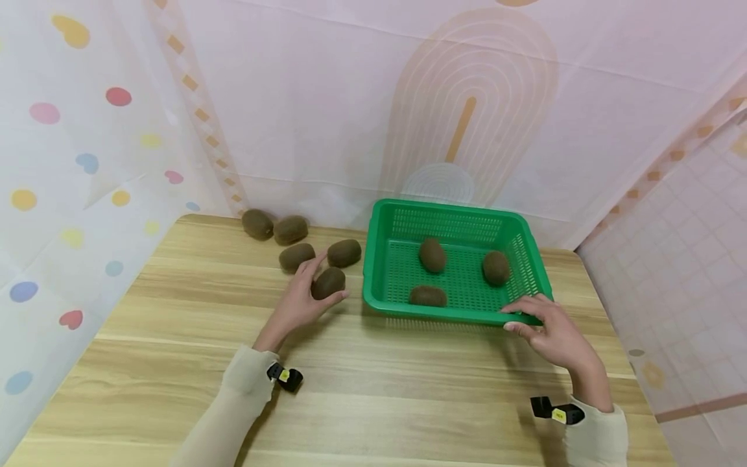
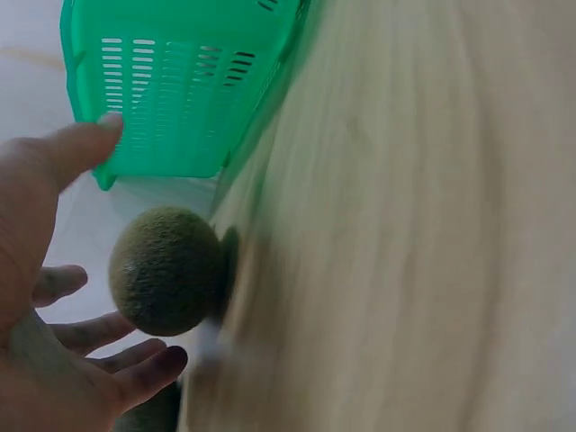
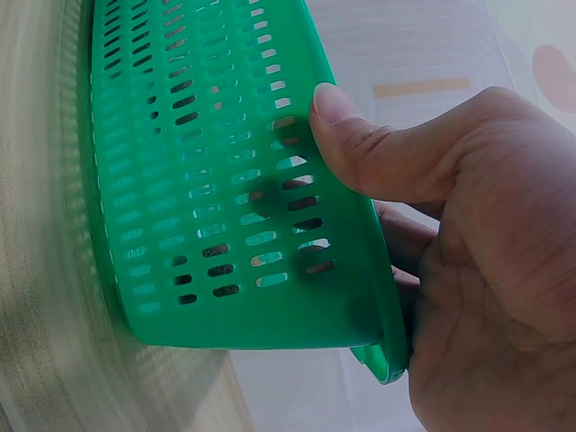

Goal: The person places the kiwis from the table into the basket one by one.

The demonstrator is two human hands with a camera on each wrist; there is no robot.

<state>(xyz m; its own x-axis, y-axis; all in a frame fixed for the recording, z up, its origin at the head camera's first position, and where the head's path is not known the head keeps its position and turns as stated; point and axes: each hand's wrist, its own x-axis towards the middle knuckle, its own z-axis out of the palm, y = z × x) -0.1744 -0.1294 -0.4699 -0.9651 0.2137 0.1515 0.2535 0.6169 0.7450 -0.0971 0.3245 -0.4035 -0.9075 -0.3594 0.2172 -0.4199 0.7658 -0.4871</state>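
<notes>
On the left of the table my left hand (image 1: 297,298) spreads its thumb and fingers around a brown kiwi (image 1: 329,283). The left wrist view shows that kiwi (image 2: 166,270) resting on the wood, with a gap between it and the thumb. A green plastic basket (image 1: 443,313) with slotted walls stands right of it. My right hand (image 1: 554,334) grips the basket's rim at the near right corner, thumb outside (image 3: 337,112) and fingers over the inner side. Inside the basket lie three kiwis (image 1: 432,255), apart from one another.
Beyond the left hand lie several more kiwis: one kiwi (image 1: 344,253) near the basket, another kiwi (image 1: 297,257) by the fingertips, and a pair (image 1: 257,224) at the table's back edge. A patterned cloth wall (image 1: 315,130) rises behind the wooden table (image 1: 373,389).
</notes>
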